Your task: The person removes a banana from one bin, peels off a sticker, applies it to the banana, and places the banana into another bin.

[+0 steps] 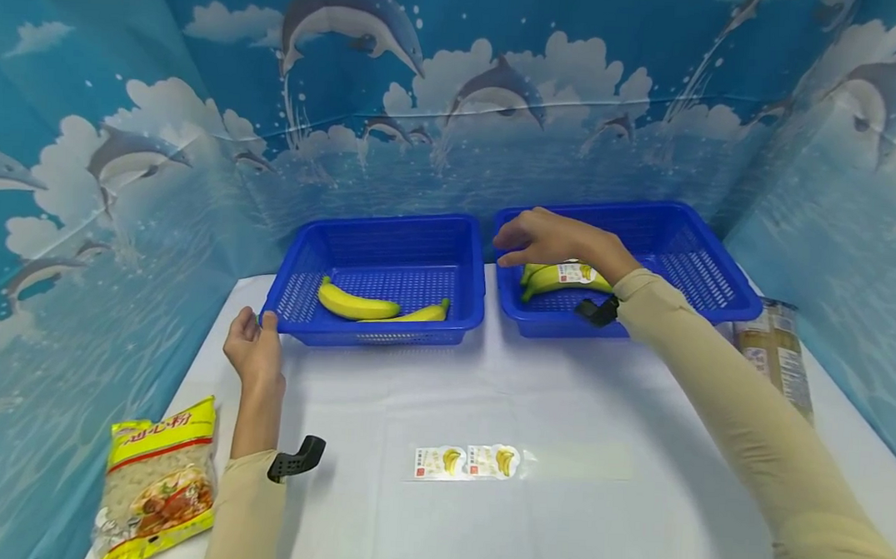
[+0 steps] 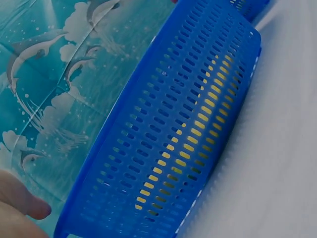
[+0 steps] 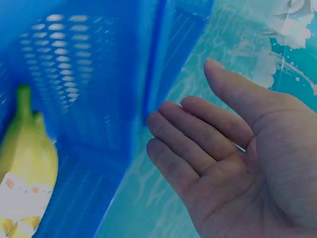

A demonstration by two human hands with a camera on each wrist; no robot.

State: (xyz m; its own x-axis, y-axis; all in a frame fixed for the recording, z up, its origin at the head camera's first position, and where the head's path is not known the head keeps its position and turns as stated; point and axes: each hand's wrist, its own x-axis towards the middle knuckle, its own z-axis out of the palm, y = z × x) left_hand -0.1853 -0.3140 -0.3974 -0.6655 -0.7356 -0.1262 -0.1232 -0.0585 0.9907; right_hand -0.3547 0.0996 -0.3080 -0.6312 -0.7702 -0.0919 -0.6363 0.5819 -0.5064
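Note:
My left hand (image 1: pixel 255 350) is at the front left corner of the left blue basket (image 1: pixel 385 335), its fingers loosely bent and holding nothing. In the left wrist view the thumb (image 2: pixel 37 207) shows beside the basket's rim. Two yellow bananas (image 1: pixel 353 304) lie inside that basket. Over the left side of the right blue basket (image 1: pixel 717 312) hovers my right hand (image 1: pixel 551 236), empty, with relaxed fingers and the palm visible in the right wrist view. Beneath it, greenish-yellow bananas (image 1: pixel 541 282) bear a white banana-print label (image 1: pixel 574 273); the forearm partly hides this basket.
On the white tablecloth, a clear strip (image 1: pixel 582 465) carries two banana-print stickers (image 1: pixel 492 462). A yellow-topped food bag (image 1: pixel 159 484) lies at the left edge. Another package (image 1: pixel 778 352) is beside the right basket, partly behind my sleeve. A dolphin-print curtain (image 1: pixel 453 163) surrounds the table.

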